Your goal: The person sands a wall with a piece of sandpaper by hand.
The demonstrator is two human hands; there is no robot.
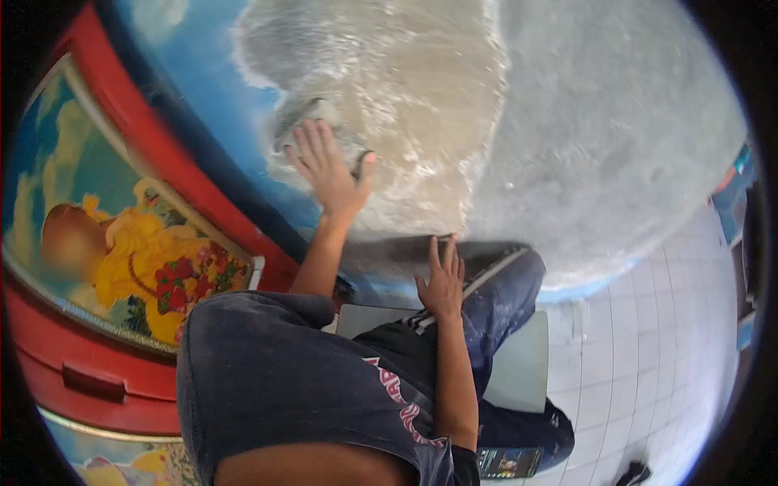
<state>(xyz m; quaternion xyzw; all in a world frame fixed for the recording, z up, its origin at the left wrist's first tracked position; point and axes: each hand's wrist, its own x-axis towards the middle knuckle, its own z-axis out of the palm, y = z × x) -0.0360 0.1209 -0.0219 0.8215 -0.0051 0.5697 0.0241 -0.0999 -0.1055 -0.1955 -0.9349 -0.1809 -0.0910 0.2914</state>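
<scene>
My left hand (328,174) is pressed over a grey, wet-looking pad (322,112) against the plastered wall (413,97). Its fingers spread across the pad and the thumb lies at the pad's right edge; whether the pad is cloth or sponge I cannot tell. Wet, brownish plaster glistens around it. Lower and to the right, my right hand (442,283) holds nothing, its fingers extended and slightly apart. Those fingertips reach the lower edge of the plaster, beside my bent knee (519,279) in dark, dust-marked trousers.
Blue painted wall (263,134) borders the plaster on the left. Farther left stands a red frame (182,182) around a picture (134,251) with a yellow-clad figure and flowers. White floor tiles (624,348) lie at the right. A pale board (523,364) shows beneath my leg, and a lit screen (510,462) near my hip.
</scene>
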